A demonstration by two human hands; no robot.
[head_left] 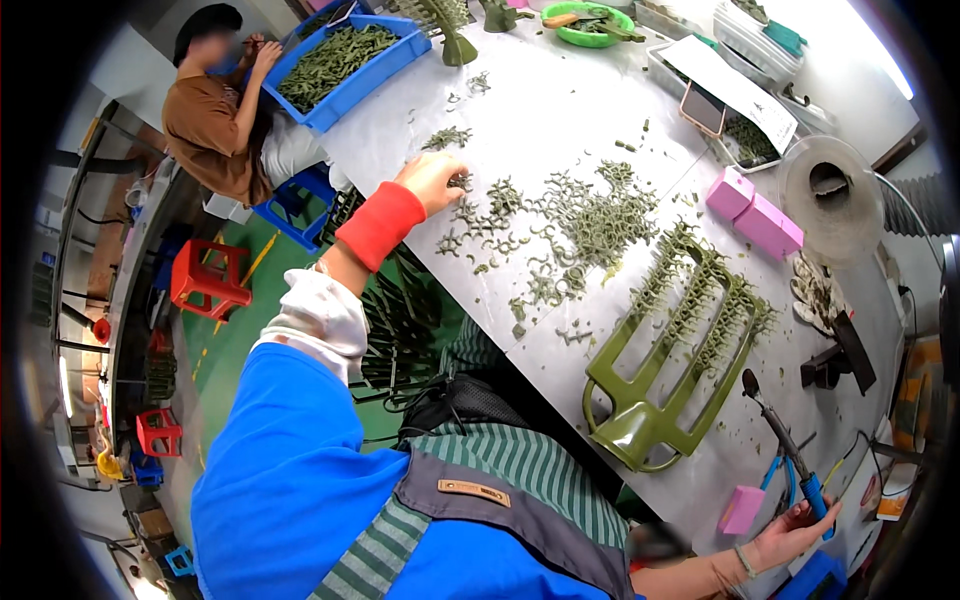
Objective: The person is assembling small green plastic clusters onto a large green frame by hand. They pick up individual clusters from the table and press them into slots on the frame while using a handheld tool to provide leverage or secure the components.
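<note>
My left hand (pixel 432 183), with a red wristband, reaches over the left edge of the metal table. Its thumb and fingers curl round a few small green pieces (pixel 461 182). To its right, many small curved green pieces (pixel 608 222) lie in a loose heap. My right hand (pixel 790 538) is low at the right, round the blue handle of a soldering iron (pixel 812 490), whose dark tip points up and left. Between the hands lies an olive-green forked frame (pixel 640 412), its long bars lined with small branching pieces.
Pink blocks (pixel 765 225) and another pink block (pixel 741 510) sit on the table. A blue crate (pixel 345 75) of green pieces and a green bowl (pixel 588 38) stand at the back. A seated person (pixel 215 120) works at far left. A duct hood (pixel 830 200) stands right.
</note>
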